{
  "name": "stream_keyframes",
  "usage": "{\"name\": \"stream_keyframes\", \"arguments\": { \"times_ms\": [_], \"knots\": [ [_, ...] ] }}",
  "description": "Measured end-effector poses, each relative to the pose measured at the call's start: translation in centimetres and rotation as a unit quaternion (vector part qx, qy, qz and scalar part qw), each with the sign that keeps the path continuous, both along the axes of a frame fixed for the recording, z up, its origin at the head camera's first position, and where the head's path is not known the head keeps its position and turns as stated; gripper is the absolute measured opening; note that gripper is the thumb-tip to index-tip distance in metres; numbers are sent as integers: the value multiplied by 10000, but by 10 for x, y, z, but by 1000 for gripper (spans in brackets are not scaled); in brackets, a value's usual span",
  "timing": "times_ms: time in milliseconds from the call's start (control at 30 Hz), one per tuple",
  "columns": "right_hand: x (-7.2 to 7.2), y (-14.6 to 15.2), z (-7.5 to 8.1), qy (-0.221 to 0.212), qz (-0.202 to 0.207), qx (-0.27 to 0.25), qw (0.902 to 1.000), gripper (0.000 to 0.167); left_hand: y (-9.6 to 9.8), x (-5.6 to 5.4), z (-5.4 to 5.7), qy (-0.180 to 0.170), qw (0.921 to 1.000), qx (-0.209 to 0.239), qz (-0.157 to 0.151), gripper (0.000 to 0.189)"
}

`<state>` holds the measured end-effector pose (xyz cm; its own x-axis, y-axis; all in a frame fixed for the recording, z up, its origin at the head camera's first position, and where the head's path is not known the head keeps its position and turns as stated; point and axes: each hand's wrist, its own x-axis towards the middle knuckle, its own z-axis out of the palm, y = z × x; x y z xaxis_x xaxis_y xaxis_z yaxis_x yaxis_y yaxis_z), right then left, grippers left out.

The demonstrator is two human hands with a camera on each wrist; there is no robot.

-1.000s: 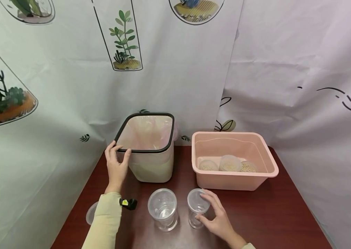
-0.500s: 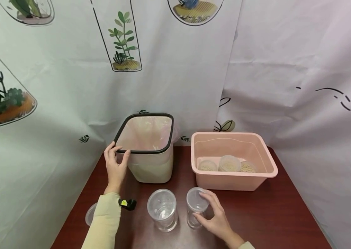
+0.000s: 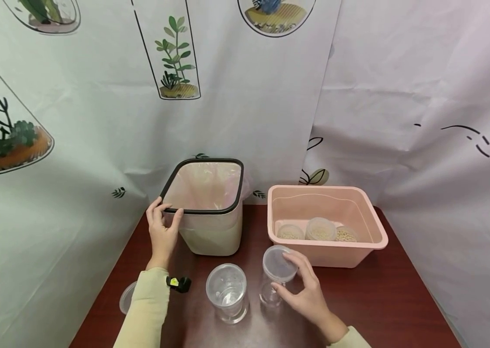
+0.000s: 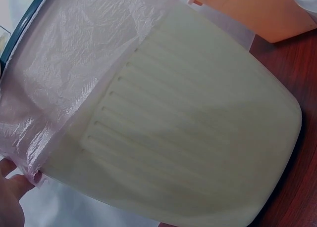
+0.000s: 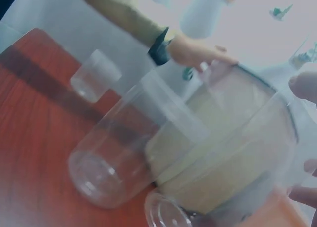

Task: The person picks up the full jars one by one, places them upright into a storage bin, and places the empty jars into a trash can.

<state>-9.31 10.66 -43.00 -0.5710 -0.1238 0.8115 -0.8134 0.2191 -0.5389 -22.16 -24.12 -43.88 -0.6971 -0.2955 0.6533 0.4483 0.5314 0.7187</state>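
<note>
at the near left corner of the bin (image 3: 212, 237), your left hand (image 3: 162, 238) grips its rim; well apart from it, your right hand (image 3: 308, 296) is curled round a jar (image 3: 278, 264) just on your side of the pink tub (image 3: 327, 254). a second jar (image 3: 226, 285) stands on the table (image 3: 371, 299) between your hands.

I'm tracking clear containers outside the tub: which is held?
The container nearest the pink tub, in the right hand; the middle container and the container by the left sleeve are unheld.
</note>
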Motion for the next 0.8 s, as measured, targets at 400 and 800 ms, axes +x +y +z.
{"name": "stream_keyframes", "arguments": {
  "times_ms": [400, 800],
  "knots": [
    [-15, 6, 46, -98, 543, -610, 9966, 59, -1, 1, 2, -27, 10000, 57, -50, 33],
    [-43, 1, 97, 345, 716, -968, 9921, 61, 2, 2, 2, -30, 10000, 60, 64, 32]
  ]
}}
